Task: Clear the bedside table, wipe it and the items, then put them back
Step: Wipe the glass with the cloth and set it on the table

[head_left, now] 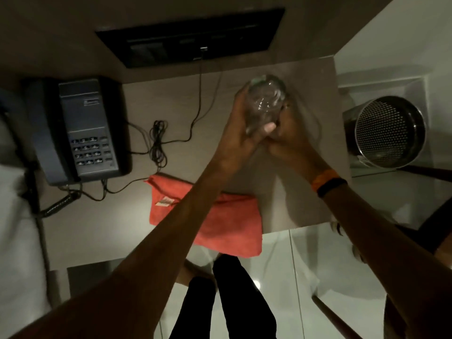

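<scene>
A clear glass is held in the air over the far right part of the table. Its long axis is tilted: one round end, at the top of the view, leans away from the person and the other end sits down between the hands. The picture is blurred, so I cannot tell which end is the mouth.

Both hands close around the glass. The left hand wraps its left side, with the thumb lying across the lower part. The right hand presses on its right side and lower end, and the two hands touch each other under the glass. On the right wrist is an orange and black band.

Nearer to the person than the glass, a red cloth lies on the front edge of the table, and one corner hangs over the edge. The left forearm crosses above it. To the left of the glass, thin black cables lie coiled on the table, and further left stands a dark phone. Behind the glass, a black panel is set in the wall. To the right of the glass, off the table, a perforated metal bin stands on the floor.
</scene>
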A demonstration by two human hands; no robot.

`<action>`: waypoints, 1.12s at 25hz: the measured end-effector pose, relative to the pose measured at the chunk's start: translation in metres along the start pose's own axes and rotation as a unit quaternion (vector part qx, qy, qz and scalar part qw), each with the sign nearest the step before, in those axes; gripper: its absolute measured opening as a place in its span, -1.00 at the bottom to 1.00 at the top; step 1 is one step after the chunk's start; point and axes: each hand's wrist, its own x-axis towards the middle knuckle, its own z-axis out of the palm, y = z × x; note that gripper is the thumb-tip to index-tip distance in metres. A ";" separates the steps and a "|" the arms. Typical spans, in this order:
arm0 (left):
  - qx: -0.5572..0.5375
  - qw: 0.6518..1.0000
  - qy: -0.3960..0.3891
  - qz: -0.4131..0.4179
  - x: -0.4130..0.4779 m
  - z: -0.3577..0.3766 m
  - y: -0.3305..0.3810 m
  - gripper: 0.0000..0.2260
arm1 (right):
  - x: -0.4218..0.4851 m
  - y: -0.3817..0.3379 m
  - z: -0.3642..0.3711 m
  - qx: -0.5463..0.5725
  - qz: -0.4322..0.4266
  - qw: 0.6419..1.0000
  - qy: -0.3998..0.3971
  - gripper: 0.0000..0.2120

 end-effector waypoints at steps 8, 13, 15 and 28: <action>0.104 0.992 -0.009 0.067 0.051 0.017 -0.033 -0.27 | 0.046 0.034 -0.003 -0.060 -0.018 0.995 0.081 -0.33; 0.098 0.993 0.038 0.055 0.032 0.017 -0.028 -0.21 | 0.032 0.028 -0.004 -0.067 -0.003 0.995 0.074 -0.35; 0.127 0.987 0.092 0.036 0.001 0.010 -0.028 -0.25 | 0.000 0.019 0.002 -0.056 -0.014 0.988 0.143 -0.31; 0.365 0.760 0.526 -0.112 -0.322 -0.246 0.000 -0.40 | -0.143 -0.208 0.309 -0.232 -0.445 0.854 -0.136 -0.51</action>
